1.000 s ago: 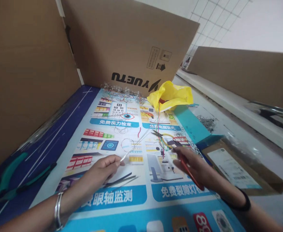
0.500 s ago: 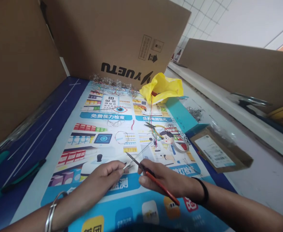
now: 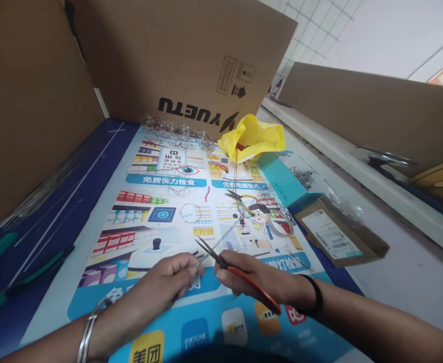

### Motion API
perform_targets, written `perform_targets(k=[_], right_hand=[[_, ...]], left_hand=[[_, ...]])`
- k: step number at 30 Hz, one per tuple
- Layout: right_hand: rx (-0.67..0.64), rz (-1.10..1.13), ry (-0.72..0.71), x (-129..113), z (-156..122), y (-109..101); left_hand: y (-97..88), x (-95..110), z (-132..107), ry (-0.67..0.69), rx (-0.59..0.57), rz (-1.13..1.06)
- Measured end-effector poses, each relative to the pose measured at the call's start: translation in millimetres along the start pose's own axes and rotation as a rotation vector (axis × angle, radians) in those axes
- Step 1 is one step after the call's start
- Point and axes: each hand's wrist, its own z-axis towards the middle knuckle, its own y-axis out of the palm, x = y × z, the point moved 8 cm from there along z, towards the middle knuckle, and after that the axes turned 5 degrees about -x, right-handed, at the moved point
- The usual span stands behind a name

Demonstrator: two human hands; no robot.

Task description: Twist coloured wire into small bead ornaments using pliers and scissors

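Note:
Near the front middle of the printed sheet, my left hand (image 3: 176,275) is closed, pinching a thin silvery wire (image 3: 227,233) between thumb and fingertips. The wire runs up and right from the fingers, passing close behind the pliers' jaws. My right hand (image 3: 244,275) is wrapped round red-handled needle-nose pliers (image 3: 257,286), whose pointed jaws aim up and left, slightly parted. Their tips are just above my left fingertips; whether they touch the wire I cannot tell. Beyond lie yellow-handled pliers (image 3: 244,200) among coloured wires, and a loose ring of wire (image 3: 190,214).
A yellow bag (image 3: 257,136) stands at the back beside a tangle of wire pieces (image 3: 176,132). On the right are a turquoise box (image 3: 285,179) and an open cardboard box (image 3: 335,237). Green-handled pliers (image 3: 24,287) lie left. Large cardboard panels (image 3: 176,55) wall the back.
The jaws of the red-handled pliers have parted a little. My left hand has shifted slightly right, still pinching the wire.

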Motion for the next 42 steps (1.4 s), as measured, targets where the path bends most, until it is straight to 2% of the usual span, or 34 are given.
perform_targets(k=[3, 9, 16, 27, 31, 33, 37, 42], right_hand=[[-0.03, 0.069, 0.045, 5.2, -1.0, 2.8], [-0.017, 0.121, 0.011, 8.2, -1.4, 3.3], [0.004, 0.105, 0.033, 8.1, -1.8, 0.5], [-0.006, 0.092, -0.033, 4.0, -1.1, 1.2], [0.005, 0.092, 0.061, 9.5, -1.6, 1.3], [-0.03, 0.114, 0.132, 13.7, -1.7, 3.9], [-0.193, 0.191, 0.204, 19.0, -0.1, 15.5], [-0.203, 0.339, 0.208, 30.3, 5.7, 18.6]], left_hand=[[2.8, -4.5, -0.2, -0.015, -0.01, -0.037], [3.5, -5.1, -1.3, -0.028, -0.008, -0.07], [2.9, -3.9, -2.0, -0.014, -0.012, -0.051], [2.8, -3.5, -1.5, -0.019, -0.016, -0.052], [3.9, -5.2, -1.1, -0.033, -0.02, -0.076], [7.3, -6.6, -1.1, -0.049, -0.029, -0.099], [16.2, -15.0, -1.4, -0.133, -0.037, -0.19], [18.9, -24.0, -0.4, -0.201, -0.02, -0.303]])
